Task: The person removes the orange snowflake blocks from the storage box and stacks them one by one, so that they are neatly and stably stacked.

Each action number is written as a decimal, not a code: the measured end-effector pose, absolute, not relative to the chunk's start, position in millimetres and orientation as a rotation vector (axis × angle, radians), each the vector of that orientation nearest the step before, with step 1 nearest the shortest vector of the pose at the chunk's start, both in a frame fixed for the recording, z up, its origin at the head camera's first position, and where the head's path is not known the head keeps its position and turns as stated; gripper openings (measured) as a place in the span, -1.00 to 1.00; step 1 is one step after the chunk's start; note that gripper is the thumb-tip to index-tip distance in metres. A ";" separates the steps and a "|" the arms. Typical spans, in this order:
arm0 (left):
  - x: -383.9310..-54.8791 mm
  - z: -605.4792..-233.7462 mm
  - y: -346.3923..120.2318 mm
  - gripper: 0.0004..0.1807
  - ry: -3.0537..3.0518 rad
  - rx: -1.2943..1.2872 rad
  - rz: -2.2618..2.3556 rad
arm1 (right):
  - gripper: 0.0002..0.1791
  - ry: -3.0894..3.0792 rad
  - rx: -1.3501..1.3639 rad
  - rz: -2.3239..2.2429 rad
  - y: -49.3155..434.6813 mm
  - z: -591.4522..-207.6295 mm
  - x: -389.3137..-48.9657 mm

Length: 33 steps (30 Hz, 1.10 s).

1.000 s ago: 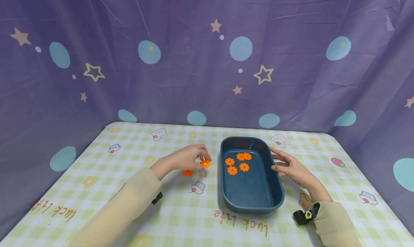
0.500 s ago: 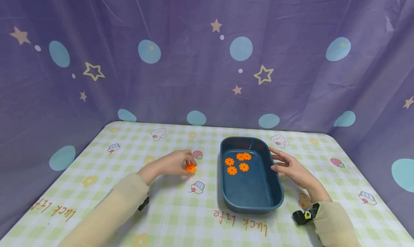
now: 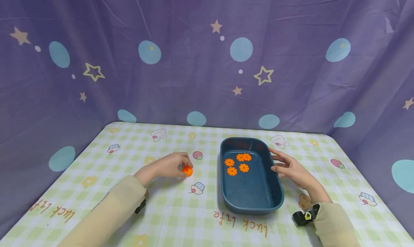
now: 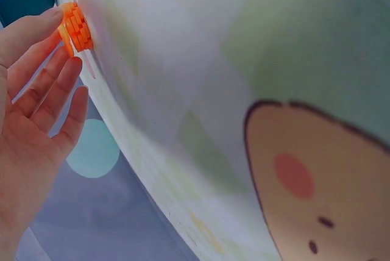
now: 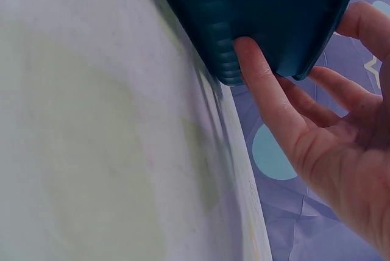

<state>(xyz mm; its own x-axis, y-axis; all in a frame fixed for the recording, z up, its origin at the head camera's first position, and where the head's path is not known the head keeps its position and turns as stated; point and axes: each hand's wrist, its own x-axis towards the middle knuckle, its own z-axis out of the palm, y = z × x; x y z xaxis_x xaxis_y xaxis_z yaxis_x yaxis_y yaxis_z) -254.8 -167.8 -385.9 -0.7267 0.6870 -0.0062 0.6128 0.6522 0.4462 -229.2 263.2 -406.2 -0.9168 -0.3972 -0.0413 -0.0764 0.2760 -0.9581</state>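
In the head view my left hand (image 3: 170, 165) is at a small stack of orange flower-shaped discs (image 3: 187, 171) left of the container. The left wrist view shows its thumb and forefinger pinching a slightly tilted disc (image 4: 65, 34) against the stack (image 4: 79, 26), with the other fingers spread loosely. My right hand (image 3: 295, 171) rests against the right side of a dark blue rectangular container (image 3: 252, 207). Its fingers lie fairly straight, tips at the rim and outer wall, as in the right wrist view, where one digit (image 5: 259, 72) touches the wall. Several orange discs (image 3: 232, 171) lie flat inside the container.
A green checked cloth (image 3: 168, 218) with printed cartoons covers the table. Purple curtain (image 3: 181, 82) stands behind and at both sides. A small black device (image 3: 303, 217) is strapped at the right wrist, and another (image 3: 140, 206) shows under the left sleeve.
My left hand has moved left and slightly down with a disc, from near the container to the stack. The right hand, the container and the discs in it have stayed put.
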 end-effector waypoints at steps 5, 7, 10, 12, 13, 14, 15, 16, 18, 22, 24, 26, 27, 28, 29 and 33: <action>-254.7 -386.6 -167.5 -0.70 2.692 1.056 0.640 | -0.26 2.277 -0.437 -1.688 262.7 -406.6 -229.0; -254.8 -386.6 -167.5 -0.70 2.694 1.059 0.634 | -0.26 2.275 -0.439 -1.690 262.8 -406.6 -229.0; -255.0 -386.9 -167.4 -0.69 2.702 1.061 0.625 | -0.26 2.274 -0.440 -1.691 263.1 -406.7 -229.0; -254.9 -386.7 -167.1 -0.69 2.705 1.055 0.626 | -0.26 2.275 -0.441 -1.688 263.3 -406.9 -229.1; -254.9 -386.6 -166.9 -0.69 2.704 1.052 0.628 | -0.26 2.277 -0.440 -1.686 263.4 -407.0 -229.3; -254.8 -386.7 -166.8 -0.68 2.703 1.051 0.630 | -0.26 2.278 -0.440 -1.684 263.4 -407.1 -229.4; -254.6 -386.6 -166.7 -0.68 2.701 1.048 0.634 | -0.26 2.279 -0.439 -1.683 263.4 -407.2 -229.5; -254.8 -386.9 -166.7 -0.68 2.699 1.049 0.637 | -0.26 2.279 -0.437 -1.681 263.3 -407.3 -229.7; -254.8 -387.0 -166.9 -0.68 2.695 1.052 0.639 | -0.25 2.281 -0.435 -1.679 263.2 -407.3 -230.0; -254.9 -387.3 -168.8 -0.67 2.700 1.046 0.641 | -0.25 2.282 -0.428 -1.680 263.0 -407.3 -230.1; -255.1 -386.0 -169.6 -0.69 2.715 1.046 0.636 | -0.25 2.280 -0.427 -1.683 262.9 -407.1 -229.9; -255.9 -383.4 -170.0 -0.71 2.736 1.054 0.626 | -0.25 2.280 -0.427 -1.684 263.0 -406.7 -229.8; -256.4 -382.0 -169.9 -0.72 2.743 1.062 0.622 | -0.25 2.280 -0.427 -1.685 263.0 -406.6 -229.8; -257.3 -380.7 -169.7 -0.73 2.750 1.071 0.615 | -0.25 2.280 -0.429 -1.684 263.1 -406.6 -229.8; -257.9 -379.1 -169.0 -0.74 2.758 1.074 0.608 | -0.25 2.279 -0.430 -1.683 263.1 -406.6 -229.8; -259.9 -373.7 -161.6 -0.72 2.754 1.082 0.623 | -0.25 2.277 -0.431 -1.679 263.3 -407.2 -230.0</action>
<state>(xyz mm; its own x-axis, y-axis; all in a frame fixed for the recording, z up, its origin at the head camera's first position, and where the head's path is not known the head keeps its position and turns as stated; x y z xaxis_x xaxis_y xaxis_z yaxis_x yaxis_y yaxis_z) -259.9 -161.6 -373.7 -0.7380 0.6737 0.0399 0.6251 0.6602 0.4164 -230.0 263.3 -407.2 -0.9166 -0.3970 -0.0465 -0.0729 0.2805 -0.9571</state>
